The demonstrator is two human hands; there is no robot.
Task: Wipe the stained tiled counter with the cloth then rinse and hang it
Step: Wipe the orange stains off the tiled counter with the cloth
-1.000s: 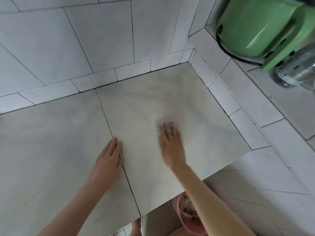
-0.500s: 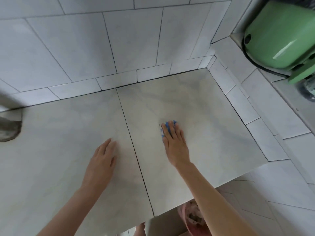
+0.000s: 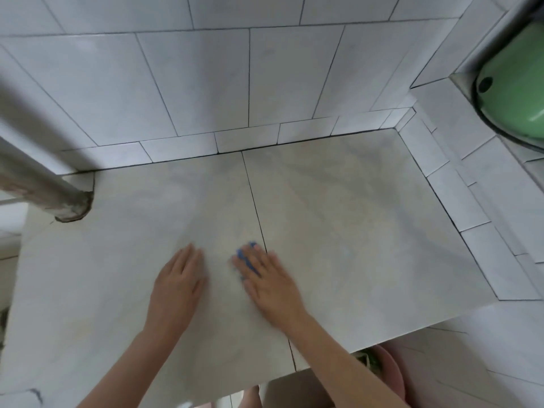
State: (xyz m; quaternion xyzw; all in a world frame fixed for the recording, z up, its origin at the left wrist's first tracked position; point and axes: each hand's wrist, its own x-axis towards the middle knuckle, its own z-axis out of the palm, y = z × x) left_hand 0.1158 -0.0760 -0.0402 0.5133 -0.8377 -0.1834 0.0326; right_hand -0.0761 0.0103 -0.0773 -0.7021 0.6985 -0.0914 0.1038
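Bench (image 3: pixel 368 225) of two large pale tiles, seen from above, with a dark joint running between them from back to front. We are pressing our right hand (image 3: pixel 272 285) palm down on a blue cloth (image 3: pixel 246 258), which is lying on the bench just left of the joint, toward the front edge. The fingers (image 3: pixel 272 263) are lying nearly straight and slightly spread over the cloth, so only its far edge and left side are showing. The hand is blurring, and we cannot tell whether the thumb is curling round the cloth. We are resting our left hand (image 3: pixel 176 287) flat on the bare tile just beside the cloth, fingers straight and together, holding nothing. A grey pipe (image 3: pixel 41 184) is rising from the bench's rear left corner. White wall tiles (image 3: pixel 206 83) are backing the bench. A green appliance (image 3: pixel 518 92) is sitting on a higher ledge at the right, and a pink bucket (image 3: pixel 393 371) is showing below the front edge.
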